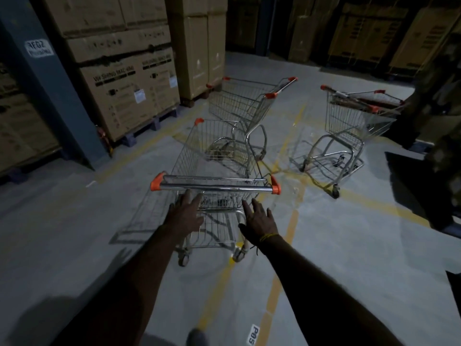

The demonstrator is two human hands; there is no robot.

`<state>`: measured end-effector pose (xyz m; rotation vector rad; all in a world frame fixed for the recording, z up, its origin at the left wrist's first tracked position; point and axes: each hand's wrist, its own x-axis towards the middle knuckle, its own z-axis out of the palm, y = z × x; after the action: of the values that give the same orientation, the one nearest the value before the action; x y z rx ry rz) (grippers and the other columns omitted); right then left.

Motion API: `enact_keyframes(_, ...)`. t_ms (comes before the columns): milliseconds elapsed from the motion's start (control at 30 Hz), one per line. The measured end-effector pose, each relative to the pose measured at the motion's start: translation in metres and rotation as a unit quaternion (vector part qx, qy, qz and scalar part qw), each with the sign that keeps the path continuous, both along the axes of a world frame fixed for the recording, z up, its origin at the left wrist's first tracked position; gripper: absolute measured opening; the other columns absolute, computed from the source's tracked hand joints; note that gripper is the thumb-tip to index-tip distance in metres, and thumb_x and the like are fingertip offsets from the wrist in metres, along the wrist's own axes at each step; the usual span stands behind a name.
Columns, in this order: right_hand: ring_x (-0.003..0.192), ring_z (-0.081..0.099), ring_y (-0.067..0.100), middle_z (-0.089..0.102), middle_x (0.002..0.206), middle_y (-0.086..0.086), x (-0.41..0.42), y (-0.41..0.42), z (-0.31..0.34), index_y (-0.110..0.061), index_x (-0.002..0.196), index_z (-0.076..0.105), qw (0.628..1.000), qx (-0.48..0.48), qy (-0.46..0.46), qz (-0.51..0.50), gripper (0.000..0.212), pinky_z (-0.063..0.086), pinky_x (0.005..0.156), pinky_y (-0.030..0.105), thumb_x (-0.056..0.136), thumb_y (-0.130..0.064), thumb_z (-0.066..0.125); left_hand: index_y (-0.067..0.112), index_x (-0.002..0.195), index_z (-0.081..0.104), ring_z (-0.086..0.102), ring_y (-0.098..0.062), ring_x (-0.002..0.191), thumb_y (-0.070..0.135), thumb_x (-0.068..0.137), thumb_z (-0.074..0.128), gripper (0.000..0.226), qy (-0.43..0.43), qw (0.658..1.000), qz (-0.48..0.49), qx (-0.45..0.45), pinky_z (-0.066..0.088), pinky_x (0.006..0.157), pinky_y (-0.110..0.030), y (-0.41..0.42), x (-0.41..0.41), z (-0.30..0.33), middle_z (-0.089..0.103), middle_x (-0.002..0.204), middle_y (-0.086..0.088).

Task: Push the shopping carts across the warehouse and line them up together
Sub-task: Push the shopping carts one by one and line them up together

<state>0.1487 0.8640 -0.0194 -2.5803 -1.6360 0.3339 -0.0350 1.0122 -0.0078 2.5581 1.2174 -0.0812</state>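
The nearest cart is standing just before the floor marking "P05", its long axis pointing away toward the second cart; a third cart is standing right of it. The left hand and right hand are hovering spread just short of the handle. A pillar label is reading "RF02"; the cartons are showing "WASHING MACHINE", partly blurred.
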Motion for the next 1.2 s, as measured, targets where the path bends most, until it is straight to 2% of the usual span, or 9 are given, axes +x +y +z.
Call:
enact_keyframes(133, 0.150, 0.000, 0.031, -0.005, 0.162, 0.016, 0.026, 0.034, -0.010, -0.019, 0.155, -0.004, 1.000, 0.000, -0.015, 0.006, 0.083, 0.011, 0.118, 0.051, 0.097, -0.046, 0.047, 0.030, 0.155, 0.004, -0.006, -0.030, 0.149, 0.043, 0.094, 0.054, 0.080, -0.016, 1.000, -0.015, 0.020, 0.008, 0.117, -0.055, 0.040, 0.027, -0.008, -0.011, 0.162, -0.007)
enact_keyframes(267, 0.148, -0.013, 0.033, -0.018, 0.160, 0.016, 0.045, 0.069, -0.026, -0.019, 0.153, -0.013, 1.000, -0.022, -0.008, 0.003, 0.090, 0.003, 0.118, 0.051, 0.095, -0.051, 0.048, 0.033, 0.154, 0.009, 0.002, -0.030, 0.149, 0.049, 0.090, 0.054, 0.080, 0.013, 0.999, -0.016, 0.037, 0.004, 0.116, -0.057, 0.081, 0.044, -0.035, 0.002, 0.163, -0.007)
enact_keyframes(333, 0.146, -0.019, 0.035, -0.026, 0.157, 0.015, 0.049, 0.080, -0.038, -0.018, 0.149, -0.022, 0.999, -0.034, -0.027, 0.002, 0.097, -0.003, 0.118, 0.051, 0.093, -0.051, 0.050, 0.032, 0.151, 0.024, 0.021, -0.031, 0.146, 0.049, 0.083, 0.063, 0.080, 0.012, 0.997, -0.021, 0.069, 0.013, 0.114, -0.060, 0.095, 0.048, -0.050, 0.027, 0.158, -0.009)
enact_keyframes(433, 0.140, -0.029, 0.033, -0.030, 0.153, 0.013, 0.055, 0.090, -0.051, -0.017, 0.145, -0.028, 0.998, -0.025, -0.057, -0.004, 0.105, -0.010, 0.116, 0.051, 0.089, -0.049, 0.055, 0.029, 0.136, 0.051, 0.052, -0.030, 0.122, 0.041, 0.067, 0.074, 0.074, -0.028, 0.992, -0.026, 0.122, 0.031, 0.107, -0.059, 0.105, 0.049, -0.071, 0.060, 0.128, -0.007)
enact_keyframes(600, 0.141, -0.028, 0.035, -0.035, 0.148, 0.013, 0.065, 0.096, -0.054, -0.017, 0.148, -0.024, 0.998, -0.035, -0.054, -0.001, 0.112, -0.025, 0.108, 0.051, 0.084, -0.047, 0.062, 0.027, 0.130, 0.055, 0.057, -0.029, 0.112, 0.038, 0.065, 0.068, 0.066, -0.070, 0.988, -0.029, 0.131, 0.039, 0.101, -0.049, 0.103, 0.054, -0.065, 0.063, 0.118, -0.005)
enact_keyframes(733, 0.135, -0.036, 0.032, -0.039, 0.146, 0.014, 0.071, 0.091, -0.053, -0.015, 0.144, -0.030, 0.998, -0.033, -0.050, 0.023, 0.117, -0.027, 0.104, 0.051, 0.081, -0.046, 0.064, 0.025, 0.129, 0.059, 0.058, -0.029, 0.109, 0.045, 0.066, 0.060, 0.066, -0.073, 0.991, -0.009, 0.110, 0.040, 0.100, -0.045, 0.093, 0.055, -0.056, 0.064, 0.113, -0.005)
enact_keyframes(867, 0.137, -0.031, 0.036, -0.027, 0.154, 0.017, 0.077, 0.070, -0.057, -0.014, 0.149, -0.021, 0.997, -0.016, -0.049, 0.061, 0.121, -0.022, 0.108, 0.054, 0.075, -0.048, 0.069, 0.026, 0.121, 0.064, 0.061, -0.027, 0.103, 0.048, 0.065, 0.058, 0.060, -0.081, 0.988, 0.037, 0.124, 0.041, 0.095, -0.042, 0.061, 0.052, -0.060, 0.066, 0.104, -0.002)
enact_keyframes(1033, 0.144, -0.019, 0.043, -0.029, 0.153, 0.017, 0.083, 0.036, -0.063, -0.020, 0.145, -0.031, 0.991, 0.003, -0.044, 0.127, 0.123, -0.022, 0.109, 0.055, 0.076, -0.043, 0.068, 0.026, 0.120, 0.065, 0.061, -0.023, 0.102, 0.047, 0.070, 0.046, 0.057, -0.094, 0.977, 0.081, 0.171, 0.035, 0.092, -0.038, 0.001, 0.041, -0.063, 0.066, 0.106, 0.001)
enact_keyframes(1200, 0.146, 0.002, 0.046, -0.002, 0.160, 0.021, 0.087, 0.002, -0.072, -0.019, 0.152, -0.013, 0.984, 0.001, -0.039, 0.175, 0.135, -0.017, 0.111, 0.056, 0.056, -0.044, 0.079, 0.022, 0.122, 0.064, 0.061, -0.024, 0.102, 0.040, 0.072, 0.053, 0.055, -0.094, 0.976, 0.108, 0.165, 0.042, 0.090, -0.039, -0.056, 0.028, -0.062, 0.065, 0.109, -0.002)
